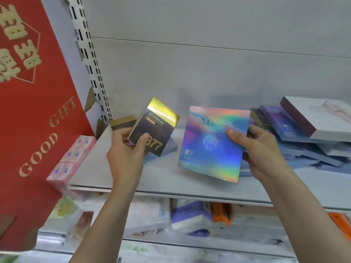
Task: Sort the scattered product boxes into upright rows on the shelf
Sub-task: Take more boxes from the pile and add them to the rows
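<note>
now | left hand (126,149) grips gold box (153,126) | right hand (260,149) grips holographic box (210,143) (both above shelf (117,179))

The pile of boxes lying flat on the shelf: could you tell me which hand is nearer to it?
Right. The right hand is beside the pile; the left hand is far across the shelf.

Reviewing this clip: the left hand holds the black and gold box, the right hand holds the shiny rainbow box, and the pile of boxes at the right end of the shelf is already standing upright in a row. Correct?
Not quite. The head view shows the pile of boxes lying flat and stacked askew on the shelf, not upright. The rest holds: left hand on the black and gold box, right hand on the rainbow box.
</note>
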